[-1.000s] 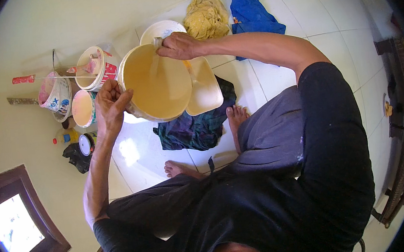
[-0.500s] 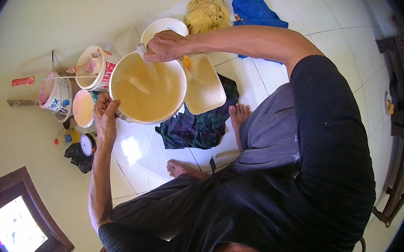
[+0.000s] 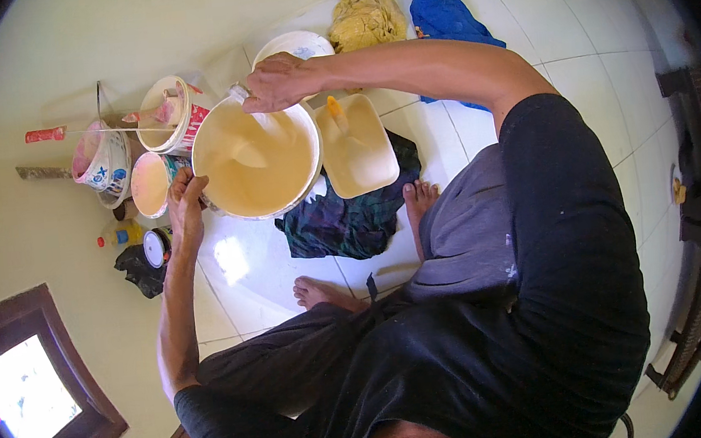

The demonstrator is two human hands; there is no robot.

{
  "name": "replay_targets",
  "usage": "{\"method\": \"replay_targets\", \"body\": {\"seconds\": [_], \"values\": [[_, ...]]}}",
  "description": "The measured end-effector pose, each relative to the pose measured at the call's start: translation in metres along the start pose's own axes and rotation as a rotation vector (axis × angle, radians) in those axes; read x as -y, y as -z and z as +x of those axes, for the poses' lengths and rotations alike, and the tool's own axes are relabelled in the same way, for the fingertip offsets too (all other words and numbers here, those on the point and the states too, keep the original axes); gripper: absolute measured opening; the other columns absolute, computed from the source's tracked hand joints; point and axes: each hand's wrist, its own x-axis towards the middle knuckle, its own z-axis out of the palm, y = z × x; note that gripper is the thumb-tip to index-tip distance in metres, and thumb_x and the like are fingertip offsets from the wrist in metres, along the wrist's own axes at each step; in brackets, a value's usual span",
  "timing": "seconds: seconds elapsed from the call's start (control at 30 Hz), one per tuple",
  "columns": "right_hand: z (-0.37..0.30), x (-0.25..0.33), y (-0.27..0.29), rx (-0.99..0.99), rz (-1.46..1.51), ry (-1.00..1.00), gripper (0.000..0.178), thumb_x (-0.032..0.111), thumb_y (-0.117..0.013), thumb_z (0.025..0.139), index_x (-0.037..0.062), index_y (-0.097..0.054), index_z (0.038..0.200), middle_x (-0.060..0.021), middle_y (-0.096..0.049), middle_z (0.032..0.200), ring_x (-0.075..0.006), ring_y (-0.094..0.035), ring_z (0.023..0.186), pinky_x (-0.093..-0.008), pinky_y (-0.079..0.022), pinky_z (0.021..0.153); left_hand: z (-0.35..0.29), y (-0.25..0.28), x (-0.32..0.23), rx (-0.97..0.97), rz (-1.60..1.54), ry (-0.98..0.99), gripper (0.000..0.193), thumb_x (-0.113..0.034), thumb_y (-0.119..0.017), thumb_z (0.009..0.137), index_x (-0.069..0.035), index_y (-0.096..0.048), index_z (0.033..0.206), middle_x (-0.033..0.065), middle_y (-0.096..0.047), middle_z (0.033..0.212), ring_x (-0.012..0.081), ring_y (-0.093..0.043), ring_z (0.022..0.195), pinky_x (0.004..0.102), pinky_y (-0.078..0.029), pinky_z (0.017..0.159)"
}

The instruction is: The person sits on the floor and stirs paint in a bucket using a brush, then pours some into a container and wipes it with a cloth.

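Observation:
A large white bucket [image 3: 197, 161] of cream-coloured paint [image 3: 258, 164] is in front of me. My left hand [image 3: 188, 198] is closed on its left rim, thumb over the edge. Over the far rim, my right hand [image 3: 279, 83] makes a fist around a pale, paint-coated stick [image 3: 271, 124], whose lower part dips into the paint. The stick's exact kind is hard to make out. Just right of the bucket, a shallow cream paint tray [image 3: 374, 154] holds a brush with an orange handle [image 3: 336, 110]. The tray rests on a dark plaid cloth [image 3: 343, 232].
Left of the bucket are paint-stained buckets [image 3: 100, 170], a roller with a red handle [image 3: 45, 135], a small paint tub [image 3: 150, 185], a bottle [image 3: 122, 234] and a black bag [image 3: 140, 271]. Behind lie a white bucket [image 3: 314, 43], yellowish cloth [image 3: 366, 19] and blue cloth [image 3: 445, 17].
My right hand and the stick have shifted slightly within the bucket, and the paint's swirl looks different. My left hand keeps its hold on the rim. The whole view has moved a little.

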Motion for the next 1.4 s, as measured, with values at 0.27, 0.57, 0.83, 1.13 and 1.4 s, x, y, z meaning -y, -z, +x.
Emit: {"method": "replay_targets", "body": {"seconds": [0.27,0.57,0.83,1.13,1.4], "values": [[-0.01,0.013,0.009,0.053,0.028,-0.028,0.053,0.045,-0.046,0.083,-0.0041,-0.066,0.076,-0.0262,-0.066,0.08,-0.0413,-0.065,0.078,-0.0503,-0.052,0.073,0.003,0.003,0.018,-0.022,-0.066,0.044,0.012,-0.02,-0.058,0.085,-0.008,-0.058,0.082,-0.0044,-0.051,0.065,0.0037,-0.042,0.055,0.0213,-0.032,0.051],[-0.014,0.016,0.019,0.165,0.036,-0.092,0.051,0.043,-0.044,0.084,-0.0024,-0.067,0.083,-0.0252,-0.067,0.086,-0.0399,-0.066,0.085,-0.0494,-0.051,0.078,0.002,-0.004,0.004,-0.03,-0.005,0.025,0.011,-0.02,-0.058,0.085,-0.009,-0.059,0.081,-0.0058,-0.051,0.065,0.0033,-0.041,0.054,0.0213,-0.03,0.05],[-0.008,0.021,0.02,0.123,0.002,-0.067,0.054,0.046,-0.045,0.084,-0.0028,-0.067,0.081,-0.0262,-0.067,0.086,-0.0407,-0.066,0.087,-0.0499,-0.051,0.079,0.005,0.007,0.014,-0.039,-0.034,0.034,0.012,-0.021,-0.058,0.085,-0.009,-0.059,0.082,-0.0054,-0.051,0.066,0.0031,-0.042,0.054,0.0213,-0.031,0.05],[-0.003,0.017,0.019,0.124,-0.045,0.02,0.055,0.047,-0.044,0.086,-0.0027,-0.067,0.08,-0.0257,-0.067,0.084,-0.0405,-0.066,0.086,-0.051,-0.052,0.078,0.006,0.007,0.016,-0.049,-0.117,0.089,0.012,-0.02,-0.059,0.084,-0.008,-0.059,0.082,-0.0038,-0.052,0.066,0.0051,-0.043,0.054,0.0222,-0.032,0.05],[-0.001,0.023,0.02,0.17,-0.054,-0.02,0.055,0.046,-0.043,0.087,-0.0019,-0.067,0.081,-0.0246,-0.067,0.083,-0.0397,-0.066,0.083,-0.05,-0.052,0.075,0.009,0.009,0.022,-0.072,-0.135,0.118,0.012,-0.019,-0.06,0.083,-0.008,-0.059,0.082,-0.003,-0.052,0.065,0.0062,-0.044,0.053,0.0224,-0.032,0.049]]}}
